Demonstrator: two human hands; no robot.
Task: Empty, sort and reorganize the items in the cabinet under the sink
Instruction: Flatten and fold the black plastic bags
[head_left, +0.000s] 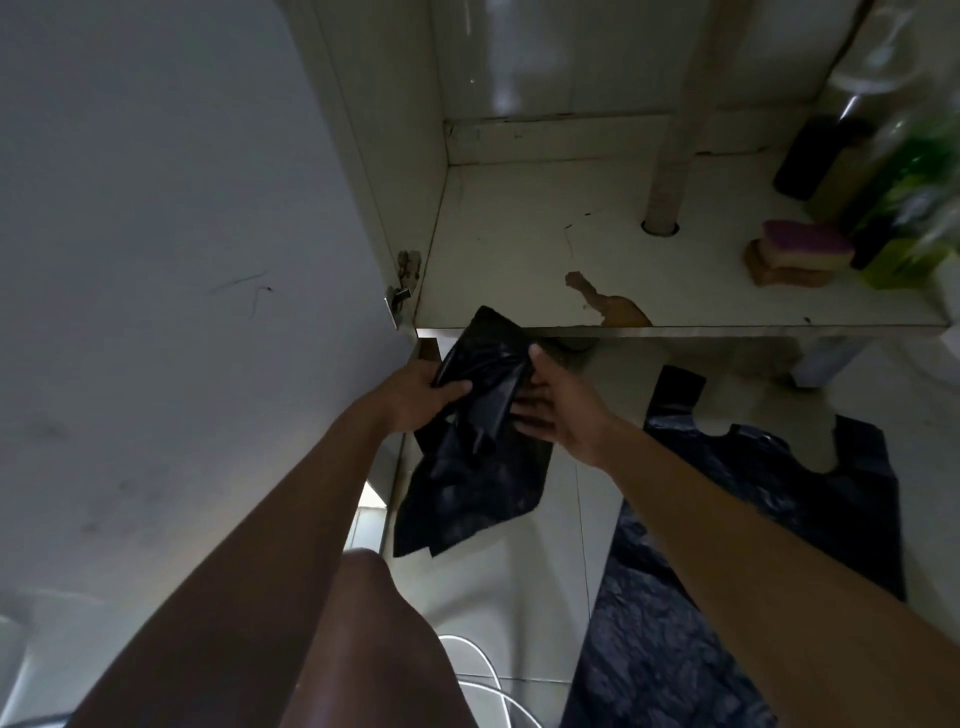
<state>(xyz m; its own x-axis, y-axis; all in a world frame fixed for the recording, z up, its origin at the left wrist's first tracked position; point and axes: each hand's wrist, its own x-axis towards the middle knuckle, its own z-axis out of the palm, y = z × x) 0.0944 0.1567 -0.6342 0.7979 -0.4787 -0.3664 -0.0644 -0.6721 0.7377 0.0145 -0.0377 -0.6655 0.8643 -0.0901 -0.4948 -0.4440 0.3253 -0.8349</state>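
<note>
- Left hand (422, 396) grips the black bag (470, 483) at frame centre, just below the cabinet (519, 244) edge.
- Right hand (558, 410) rests on the bag, fingers straight.
- Floor bag (753, 525) lies at lower right.
- Sponges (802, 252) sit at upper right.

Cabinet floor (519, 249) — pipe (667, 171) stood through it toward the back; sponges (800, 254) lay stacked at right, bottles (831, 166), possibly three, just behind them. Door (156, 260) stood open at left. Before the cabinet: bag (467, 467) between left hand (415, 389) and right hand (558, 410); second bag (753, 519) lay on the tiles, right.

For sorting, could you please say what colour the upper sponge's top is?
Purple; the sponge shows in head view.
</note>
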